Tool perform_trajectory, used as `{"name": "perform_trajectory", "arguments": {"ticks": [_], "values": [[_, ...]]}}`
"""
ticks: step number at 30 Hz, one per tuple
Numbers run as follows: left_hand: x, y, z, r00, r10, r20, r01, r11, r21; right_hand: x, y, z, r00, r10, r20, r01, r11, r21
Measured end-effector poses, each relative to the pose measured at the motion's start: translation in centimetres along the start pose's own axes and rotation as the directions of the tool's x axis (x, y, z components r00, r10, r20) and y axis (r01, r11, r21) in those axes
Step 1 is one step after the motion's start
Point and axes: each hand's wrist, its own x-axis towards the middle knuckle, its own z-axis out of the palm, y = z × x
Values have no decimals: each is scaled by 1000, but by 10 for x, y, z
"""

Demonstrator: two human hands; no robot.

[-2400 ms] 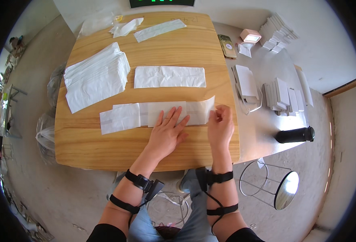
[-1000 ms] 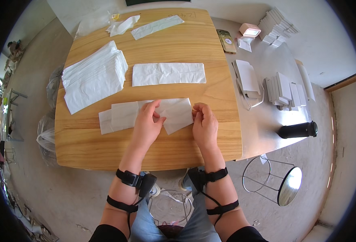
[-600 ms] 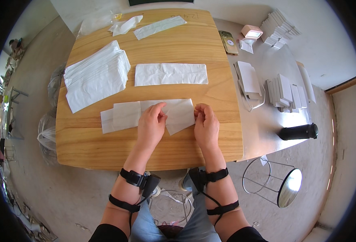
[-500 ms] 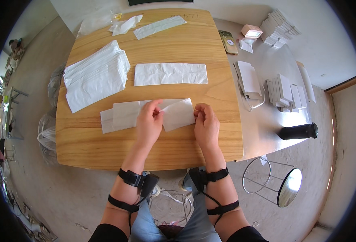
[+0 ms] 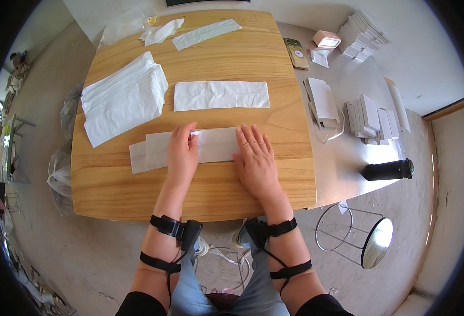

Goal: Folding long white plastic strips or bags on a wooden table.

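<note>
The left hand (image 5: 182,154) is lying flat, fingers together, pressing down on the middle of a long white sheet (image 5: 216,146). The right hand (image 5: 256,160) is spread open, palm down, at the sheet's right end, its fingertips resting on that edge. Neither hand is gripping anything — both are released and pressing.

The sheet is lying across the near part of the wooden worktop (image 5: 242,52), running left to right. It appears to be doubled over itself, since a paler layer is sticking out at the left end, though the layers are hard to separate from this height.

By the look of it, the step in hand is flattening a fold: the hands are bearing down on the sheet to set the crease. The next move probably calls for sliding the palms outward along the length while keeping the edges lined up, so the layers are not skewing.

Beyond the hands a second sheet (image 5: 221,95) is lying flat, parallel and well apart. To its left a stack (image 5: 122,96) of white sheets is sitting at an angle. At the far edge, crumpled scraps (image 5: 163,31) and a narrow strip (image 5: 206,33) are lying. Off the wood to the right, a grey surface is carrying a phone (image 5: 295,52), small white boxes (image 5: 368,113) and a black cylinder (image 5: 387,170) — none of them touching the sheet.
</note>
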Motion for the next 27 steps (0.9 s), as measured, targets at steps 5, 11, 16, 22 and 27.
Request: {"name": "perform_trajectory", "arguments": {"ticks": [5, 11, 16, 22, 27], "values": [[1, 0, 0, 1000, -9, 1, 9, 1000, 0, -5, -5, 10, 994, -5, 108, 18, 992, -121], [-2, 11, -4, 999, -38, -1, 38, 997, -71, -7, -6, 14, 990, 20, 139, 4, 986, -169], [-4, 5, -4, 1000, 16, -13, -18, 996, -86, -4, -9, 14, 991, 22, 134, 1, 986, -168], [-3, 1, 1, 999, -44, -5, 43, 998, -38, -4, -8, 15, 988, 17, 151, 13, 980, -197], [-4, 1, 0, 1000, -9, -13, 9, 1000, -2, -3, -11, 16, 991, 49, 127, -25, 982, -187]]}}
